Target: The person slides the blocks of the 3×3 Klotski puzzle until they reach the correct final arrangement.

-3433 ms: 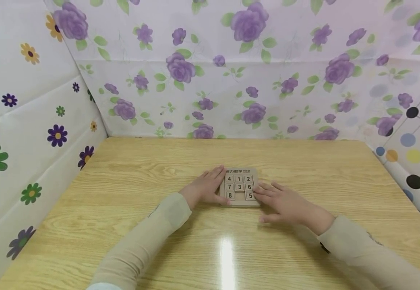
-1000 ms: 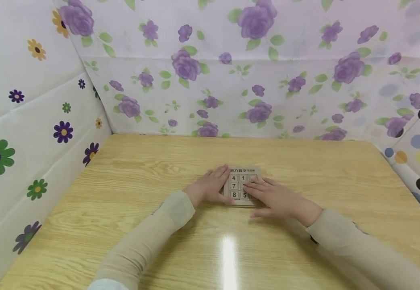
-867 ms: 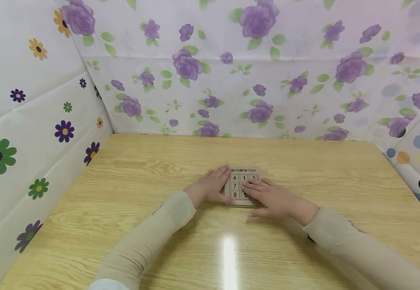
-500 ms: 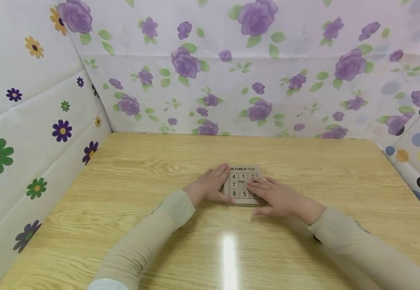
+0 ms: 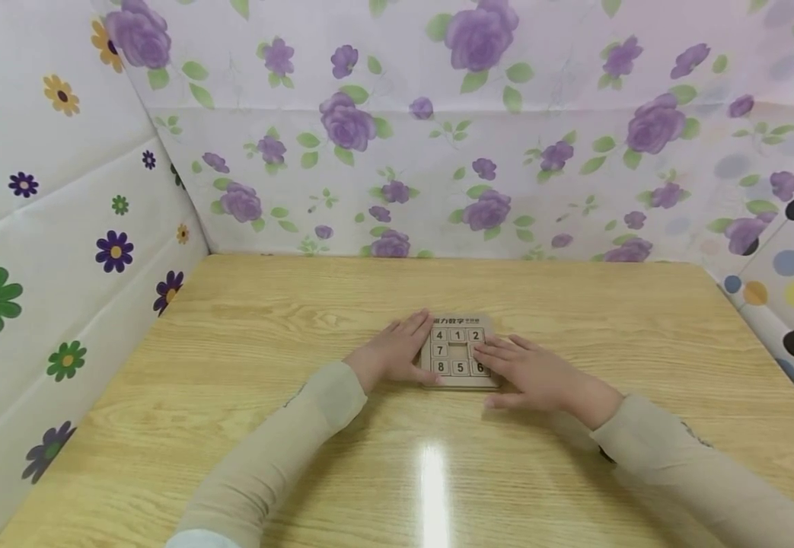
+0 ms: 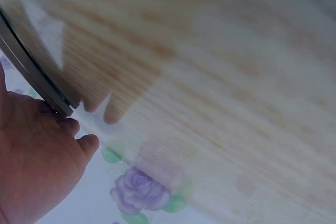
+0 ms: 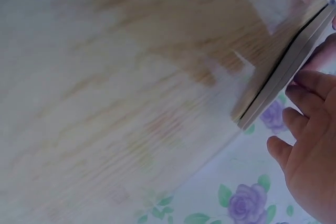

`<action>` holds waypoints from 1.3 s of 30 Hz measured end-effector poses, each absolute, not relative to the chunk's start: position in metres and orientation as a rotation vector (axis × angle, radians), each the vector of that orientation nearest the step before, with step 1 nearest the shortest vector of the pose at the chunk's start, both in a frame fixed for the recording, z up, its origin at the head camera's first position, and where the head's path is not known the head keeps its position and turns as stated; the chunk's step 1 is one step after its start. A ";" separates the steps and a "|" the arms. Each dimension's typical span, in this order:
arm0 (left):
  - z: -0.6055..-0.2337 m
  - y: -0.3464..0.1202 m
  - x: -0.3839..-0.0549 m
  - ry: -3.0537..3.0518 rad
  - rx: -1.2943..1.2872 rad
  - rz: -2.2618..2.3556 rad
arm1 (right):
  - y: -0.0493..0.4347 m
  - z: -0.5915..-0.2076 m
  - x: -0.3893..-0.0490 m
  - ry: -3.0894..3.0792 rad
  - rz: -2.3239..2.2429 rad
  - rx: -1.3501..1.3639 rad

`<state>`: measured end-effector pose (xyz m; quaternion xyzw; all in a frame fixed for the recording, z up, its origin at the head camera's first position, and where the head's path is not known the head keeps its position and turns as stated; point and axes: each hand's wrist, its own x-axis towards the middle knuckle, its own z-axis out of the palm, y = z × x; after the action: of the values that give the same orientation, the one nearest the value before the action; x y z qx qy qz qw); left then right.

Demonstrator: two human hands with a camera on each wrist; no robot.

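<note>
left hand (image 5: pixel 393 355) lies spread wide, thumb apart from its fingers, against the number board (image 5: pixel 457 381), which sits flat just to its right. right hand (image 5: pixel 542 380), fingers extended, touches the number tiles (image 5: pixel 476 367) nearest it, on the board's other side. the board looks light and stiff; its tiles probably slide under gentle fingertips, so the rim (image 5: pixel 468 383) seems the safer hold.

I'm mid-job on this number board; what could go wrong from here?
Misreading: the right hand hides most of the middle row's right end, so the number there might be misjudged.
Stray slide: tile 1, tile 7 and tile 5 border the bare centre slot, so a careless push could move the wrong one.
Shifting: the left hand touches the number board only along its left side, so it might swivel on the glossy table.
</note>
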<state>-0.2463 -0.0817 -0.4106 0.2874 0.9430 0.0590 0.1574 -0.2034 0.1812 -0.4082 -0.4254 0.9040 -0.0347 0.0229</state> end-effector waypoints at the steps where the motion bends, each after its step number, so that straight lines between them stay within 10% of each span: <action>1: -0.410 -0.082 -0.245 2.697 0.827 0.176 | 0.180 -0.408 -0.202 2.800 -0.082 -1.332; 39: -0.413 -0.083 -0.246 2.702 0.822 0.188 | 0.159 -0.410 -0.203 2.779 -0.052 -1.364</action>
<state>-0.2460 -0.0827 -0.4134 0.2869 0.9431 0.0657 0.1549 -0.2025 0.1588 -0.4104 -0.4404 0.8973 -0.0166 0.0229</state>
